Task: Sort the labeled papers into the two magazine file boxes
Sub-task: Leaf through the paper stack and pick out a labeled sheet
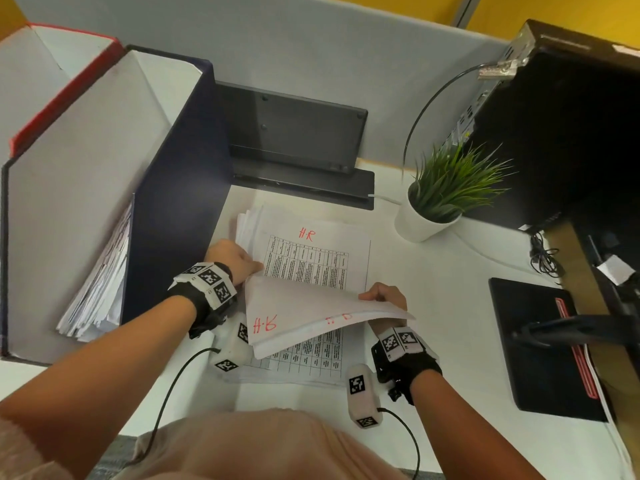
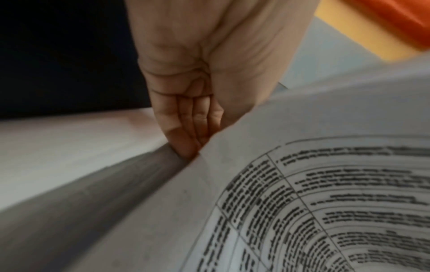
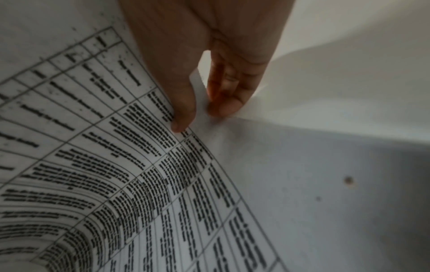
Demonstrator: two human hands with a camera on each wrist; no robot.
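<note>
A pile of printed table sheets (image 1: 313, 261) lies on the white desk, its top sheet marked "H.R" in red. Both hands hold a few sheets (image 1: 311, 313) lifted and curled over the pile, with red "H.R" marks showing on them. My left hand (image 1: 254, 268) grips their left corner; in the left wrist view its fingers (image 2: 186, 128) reach down beside the sheet (image 2: 302, 184). My right hand (image 1: 370, 296) pinches their right edge, thumb (image 3: 181, 110) on the printed side (image 3: 116, 165). At left stand a navy file box (image 1: 180, 168) holding papers (image 1: 100, 278) and a red file box (image 1: 62, 88).
A potted green plant (image 1: 440, 202) stands right of the pile. A black device (image 1: 294, 133) leans against the grey partition behind it. Further right are a computer tower (image 1: 561, 126), a coiled cable (image 1: 543, 254) and a black pad (image 1: 540, 344).
</note>
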